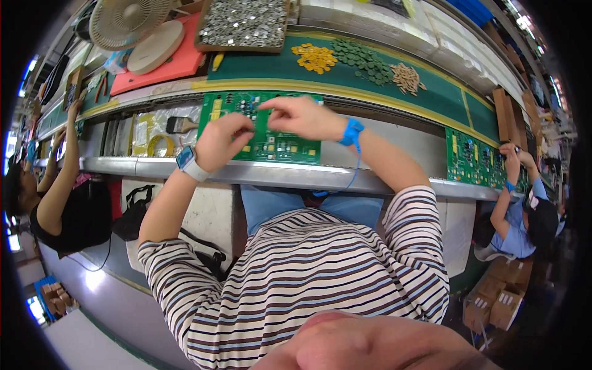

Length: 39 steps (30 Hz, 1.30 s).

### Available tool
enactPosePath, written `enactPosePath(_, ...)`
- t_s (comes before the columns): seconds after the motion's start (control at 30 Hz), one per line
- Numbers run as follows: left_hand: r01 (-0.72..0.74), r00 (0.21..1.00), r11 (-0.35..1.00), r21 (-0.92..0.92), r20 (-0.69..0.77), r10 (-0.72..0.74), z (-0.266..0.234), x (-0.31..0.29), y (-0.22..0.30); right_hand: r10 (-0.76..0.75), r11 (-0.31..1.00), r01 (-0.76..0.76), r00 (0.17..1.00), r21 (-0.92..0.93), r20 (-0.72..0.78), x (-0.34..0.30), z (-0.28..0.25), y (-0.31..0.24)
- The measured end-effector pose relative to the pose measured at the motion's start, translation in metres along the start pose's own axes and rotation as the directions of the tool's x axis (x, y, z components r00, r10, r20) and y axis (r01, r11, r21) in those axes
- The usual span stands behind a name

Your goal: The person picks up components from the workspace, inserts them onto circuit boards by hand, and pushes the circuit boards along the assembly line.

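Both of my hands are over a green circuit board [287,140] fitted with small parts, lying across the rails of the line. My left hand [221,139], with a watch on its wrist, is over the board's left half. Its fingers are curled together at the tips, and what they pinch, if anything, is hidden. Above the middle of the board hovers my right hand [303,117], a blue strap [352,131] round its wrist. Its index finger stretches left toward upright components, apart from the thumb. No part shows between them.
Beyond the board lie piles of yellow discs [313,58], green discs [364,61] and tan parts [407,78]. A tray of metal pieces [242,23] and a fan [129,21] stand behind. Left lies a brush [180,125]. Co-workers sit at both sides, another board [472,157] at right.
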<state>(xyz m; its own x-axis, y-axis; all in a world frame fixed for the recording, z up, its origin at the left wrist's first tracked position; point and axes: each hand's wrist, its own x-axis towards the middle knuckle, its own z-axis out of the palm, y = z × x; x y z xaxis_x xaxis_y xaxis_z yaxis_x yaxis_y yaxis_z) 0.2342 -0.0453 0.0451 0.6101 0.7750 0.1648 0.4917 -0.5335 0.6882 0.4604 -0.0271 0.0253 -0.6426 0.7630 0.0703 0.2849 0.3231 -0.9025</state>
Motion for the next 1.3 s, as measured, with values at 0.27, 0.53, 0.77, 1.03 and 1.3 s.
enactPosePath(0.27, 0.359, 0.874, 0.932, 0.057, -0.371, -0.314, -0.032, -0.044, -0.083, -0.175, 0.362, -0.437, 0.836, -0.824, -0.52, -0.053, -0.09, 0.102)
enactPosePath(0.53, 0.341, 0.919, 0.925, 0.165, -0.265, -0.292, -0.025, -0.058, -0.088, -0.088, 0.433, -0.478, 0.821, -0.764, -0.563, -0.044, -0.088, 0.099)
enactPosePath(0.77, 0.3, 0.94, 0.918, 0.258, -0.242, -0.239, -0.02, -0.059, -0.088, -0.018, 0.543, -0.521, 0.777, -0.659, -0.629, -0.048, -0.092, 0.091)
enactPosePath(1.03, 0.192, 0.975, 0.925, 0.329, -0.168, -0.143, -0.024, -0.058, -0.092, 0.023, 0.86, -0.236, 0.903, -0.452, -0.429, -0.036, -0.062, 0.037)
enactPosePath(1.3, 0.152, 0.988, 0.907, 0.392, -0.094, -0.125, -0.025, -0.057, -0.093, 0.004, 0.949, 0.009, 0.999, -0.314, 0.039, 0.006, -0.002, 0.003)
